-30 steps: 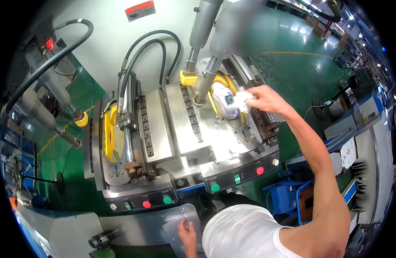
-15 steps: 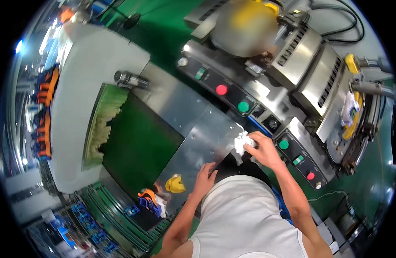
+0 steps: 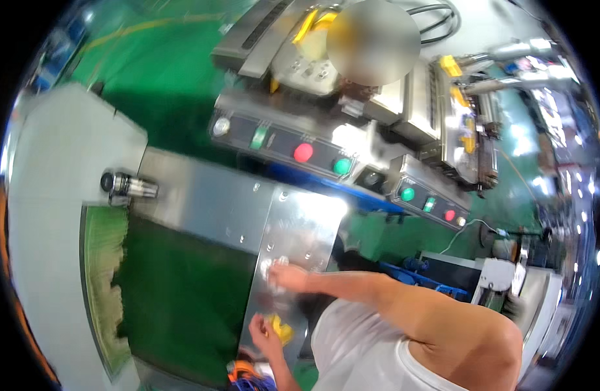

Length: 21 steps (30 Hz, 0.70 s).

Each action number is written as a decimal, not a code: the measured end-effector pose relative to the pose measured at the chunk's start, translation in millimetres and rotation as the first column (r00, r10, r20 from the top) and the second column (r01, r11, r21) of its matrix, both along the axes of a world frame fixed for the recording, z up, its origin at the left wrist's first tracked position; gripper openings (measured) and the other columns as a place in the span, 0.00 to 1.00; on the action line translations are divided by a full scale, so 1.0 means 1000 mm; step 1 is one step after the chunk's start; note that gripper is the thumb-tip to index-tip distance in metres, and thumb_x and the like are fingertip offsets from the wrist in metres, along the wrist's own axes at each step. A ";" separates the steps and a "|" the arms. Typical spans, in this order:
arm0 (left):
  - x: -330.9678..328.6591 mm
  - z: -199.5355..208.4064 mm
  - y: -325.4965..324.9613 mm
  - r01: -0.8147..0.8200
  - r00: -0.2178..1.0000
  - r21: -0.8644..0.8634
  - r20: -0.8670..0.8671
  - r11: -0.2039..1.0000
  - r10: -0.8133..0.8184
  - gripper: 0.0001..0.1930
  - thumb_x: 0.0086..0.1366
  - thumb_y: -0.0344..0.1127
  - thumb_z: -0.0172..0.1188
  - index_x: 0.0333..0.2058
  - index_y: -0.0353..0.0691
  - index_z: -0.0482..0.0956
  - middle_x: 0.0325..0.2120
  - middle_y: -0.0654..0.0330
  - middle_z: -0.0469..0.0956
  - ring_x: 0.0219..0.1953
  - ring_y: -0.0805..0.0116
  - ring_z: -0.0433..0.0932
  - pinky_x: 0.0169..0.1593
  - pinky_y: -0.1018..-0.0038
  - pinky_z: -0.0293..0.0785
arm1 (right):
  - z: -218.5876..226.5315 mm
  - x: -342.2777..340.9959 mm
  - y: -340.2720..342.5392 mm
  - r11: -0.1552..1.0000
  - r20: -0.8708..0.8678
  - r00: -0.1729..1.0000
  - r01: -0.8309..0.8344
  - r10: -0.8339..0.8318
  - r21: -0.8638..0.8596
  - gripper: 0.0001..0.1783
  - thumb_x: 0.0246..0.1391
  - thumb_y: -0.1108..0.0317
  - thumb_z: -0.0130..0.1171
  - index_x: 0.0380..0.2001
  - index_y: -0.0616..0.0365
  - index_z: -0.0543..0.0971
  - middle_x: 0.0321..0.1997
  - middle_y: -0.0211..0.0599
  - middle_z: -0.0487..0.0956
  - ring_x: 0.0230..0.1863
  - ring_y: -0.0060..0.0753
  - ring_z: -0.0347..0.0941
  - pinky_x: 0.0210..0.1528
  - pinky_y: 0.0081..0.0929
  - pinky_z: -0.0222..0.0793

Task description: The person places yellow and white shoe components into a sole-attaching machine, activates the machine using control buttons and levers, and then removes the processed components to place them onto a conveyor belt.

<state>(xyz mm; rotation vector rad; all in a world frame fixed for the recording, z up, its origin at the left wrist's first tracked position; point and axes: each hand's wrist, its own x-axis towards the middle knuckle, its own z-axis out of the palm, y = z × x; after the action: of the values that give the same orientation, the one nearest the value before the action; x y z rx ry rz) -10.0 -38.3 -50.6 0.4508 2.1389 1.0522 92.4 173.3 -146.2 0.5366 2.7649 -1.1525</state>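
Well, the head view shows both hands low in the middle, over a grey metal worktop (image 3: 306,225). The right hand (image 3: 288,278) reaches across from the right and pinches a crumpled white wad (image 3: 272,265) at its fingertips, down near the worktop's surface. The left hand (image 3: 265,333) sits just nearer the person's body, right beside a yellow block (image 3: 282,331). Motion blur makes it unclear whether the left fingers touch the block, and I cannot tell if that hand is spread or pressed together.

Close below, at the bottom edge, lies something orange and blue (image 3: 246,373). Left of the worktop runs a dark green belt (image 3: 182,293), going in under a pale grey cover (image 3: 55,215) with a ragged brush strip (image 3: 111,287) at its mouth. A black and silver cylinder (image 3: 127,186) stands out from the cover's corner.

Beyond the worktop is a metal machine (image 3: 388,107) whose front carries two dark panels, each with a red button (image 3: 303,152) and a green button (image 3: 341,166). The floor (image 3: 176,52) behind is green.
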 end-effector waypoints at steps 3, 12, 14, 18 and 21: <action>-0.015 0.007 0.028 0.051 0.997 0.045 0.050 0.998 -0.053 0.18 0.65 0.26 0.56 0.54 0.33 0.71 0.48 0.53 0.75 0.48 0.63 0.76 0.49 0.69 0.72 | -0.010 0.017 0.010 0.995 -0.156 0.983 -0.100 0.102 0.020 0.20 0.42 0.72 0.64 0.43 0.55 0.77 0.50 0.40 0.72 0.56 0.48 0.66 0.60 0.39 0.65; 0.002 0.021 0.065 0.177 0.982 0.128 -0.096 0.976 -0.165 0.18 0.65 0.23 0.58 0.52 0.27 0.70 0.41 0.49 0.80 0.42 0.63 0.79 0.48 0.68 0.76 | 0.232 0.117 0.122 0.714 -0.234 0.675 0.658 -0.700 -0.238 0.19 0.56 0.67 0.59 0.51 0.60 0.75 0.51 0.44 0.76 0.55 0.46 0.72 0.56 0.37 0.71; 0.014 0.036 0.079 0.225 0.974 0.107 -0.063 0.968 -0.219 0.18 0.66 0.25 0.57 0.53 0.26 0.70 0.43 0.47 0.80 0.44 0.61 0.80 0.49 0.68 0.76 | 0.279 0.174 0.150 0.541 -0.365 0.468 0.831 -0.805 -0.129 0.16 0.57 0.69 0.59 0.48 0.60 0.76 0.49 0.41 0.77 0.52 0.37 0.75 0.53 0.31 0.72; 0.040 0.056 0.122 0.475 0.861 -0.035 -0.189 0.879 -0.473 0.18 0.68 0.27 0.53 0.54 0.26 0.71 0.47 0.46 0.79 0.47 0.58 0.80 0.49 0.69 0.77 | 0.278 0.349 0.240 0.126 -0.680 0.032 0.988 -0.733 -0.089 0.21 0.54 0.69 0.63 0.50 0.64 0.75 0.48 0.43 0.79 0.47 0.34 0.78 0.52 0.28 0.73; 0.056 0.052 0.155 0.522 0.847 0.016 -0.126 0.853 -0.516 0.18 0.69 0.30 0.52 0.55 0.28 0.71 0.49 0.47 0.79 0.50 0.59 0.79 0.54 0.69 0.75 | 0.290 0.443 0.307 -0.161 -0.639 -0.143 0.986 -0.756 -0.030 0.26 0.50 0.63 0.65 0.51 0.65 0.74 0.47 0.51 0.79 0.49 0.43 0.78 0.54 0.35 0.72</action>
<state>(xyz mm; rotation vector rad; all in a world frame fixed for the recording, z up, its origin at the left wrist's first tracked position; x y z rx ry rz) 46.1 116.6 1.0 1.0732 1.9202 0.7769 535.2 480.5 143.7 3.2961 2.5417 -0.3760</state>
